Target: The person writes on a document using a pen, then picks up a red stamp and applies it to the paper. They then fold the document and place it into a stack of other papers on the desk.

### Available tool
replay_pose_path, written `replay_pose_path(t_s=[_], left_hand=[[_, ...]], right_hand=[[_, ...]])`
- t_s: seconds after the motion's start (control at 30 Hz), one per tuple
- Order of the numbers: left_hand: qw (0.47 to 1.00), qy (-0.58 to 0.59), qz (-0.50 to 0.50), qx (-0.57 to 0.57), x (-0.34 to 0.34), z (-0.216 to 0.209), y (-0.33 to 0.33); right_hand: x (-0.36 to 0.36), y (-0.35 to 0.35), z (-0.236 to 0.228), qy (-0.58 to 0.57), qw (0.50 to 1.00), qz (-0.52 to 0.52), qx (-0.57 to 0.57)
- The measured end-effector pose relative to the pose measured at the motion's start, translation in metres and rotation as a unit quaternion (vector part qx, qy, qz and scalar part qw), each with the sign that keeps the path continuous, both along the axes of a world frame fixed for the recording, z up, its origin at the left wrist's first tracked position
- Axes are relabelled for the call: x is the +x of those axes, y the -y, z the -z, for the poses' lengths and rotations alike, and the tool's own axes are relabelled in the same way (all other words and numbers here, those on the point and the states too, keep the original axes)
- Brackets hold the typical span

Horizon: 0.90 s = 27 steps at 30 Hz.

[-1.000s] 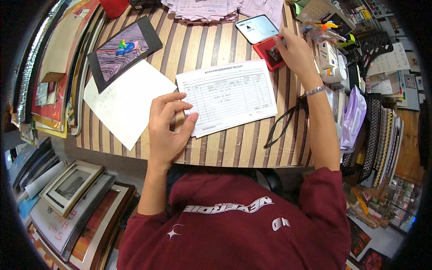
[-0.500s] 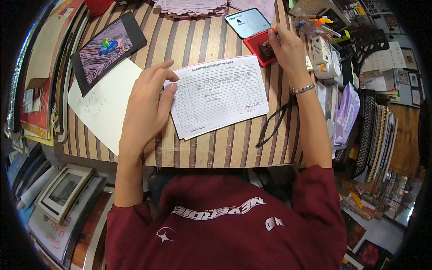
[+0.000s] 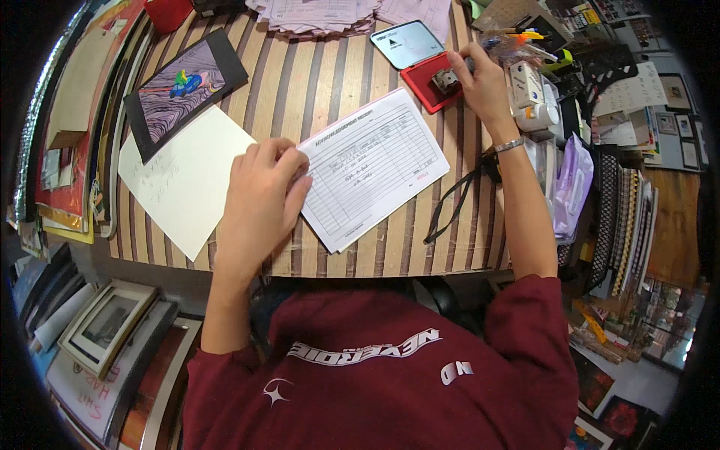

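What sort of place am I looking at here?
Probably a picture-framing or art shop: picture frames stacked at lower left, a filled-in receipt form, and an open red ink pad by the right hand.

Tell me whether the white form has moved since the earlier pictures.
Yes: against the table stripes, the form has turned counterclockwise, its left end now lower in view.
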<state>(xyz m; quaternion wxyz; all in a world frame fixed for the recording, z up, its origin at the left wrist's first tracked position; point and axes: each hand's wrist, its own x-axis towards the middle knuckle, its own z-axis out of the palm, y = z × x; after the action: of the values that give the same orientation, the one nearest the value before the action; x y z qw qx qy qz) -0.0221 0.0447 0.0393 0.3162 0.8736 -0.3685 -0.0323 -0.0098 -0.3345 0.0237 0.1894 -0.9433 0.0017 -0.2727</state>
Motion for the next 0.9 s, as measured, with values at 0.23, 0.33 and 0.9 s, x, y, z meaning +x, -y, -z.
replay_pose_path(t_s=[0.23, 0.33, 0.9], left_hand=[[0.997, 0.039, -0.051, -0.044, -0.024, 0.020, 0.000], [0.996, 0.044, -0.052, -0.064, -0.025, 0.026, -0.003], [0.993, 0.048, -0.049, -0.098, -0.023, 0.035, -0.011]], right_hand=[[-0.073, -0.094, -0.045, 0.039, 0.999, 0.005, -0.011], [-0.088, -0.119, -0.038, 0.017, 0.997, -0.043, -0.061], [-0.090, -0.142, -0.005, -0.023, 0.994, -0.077, -0.072]])
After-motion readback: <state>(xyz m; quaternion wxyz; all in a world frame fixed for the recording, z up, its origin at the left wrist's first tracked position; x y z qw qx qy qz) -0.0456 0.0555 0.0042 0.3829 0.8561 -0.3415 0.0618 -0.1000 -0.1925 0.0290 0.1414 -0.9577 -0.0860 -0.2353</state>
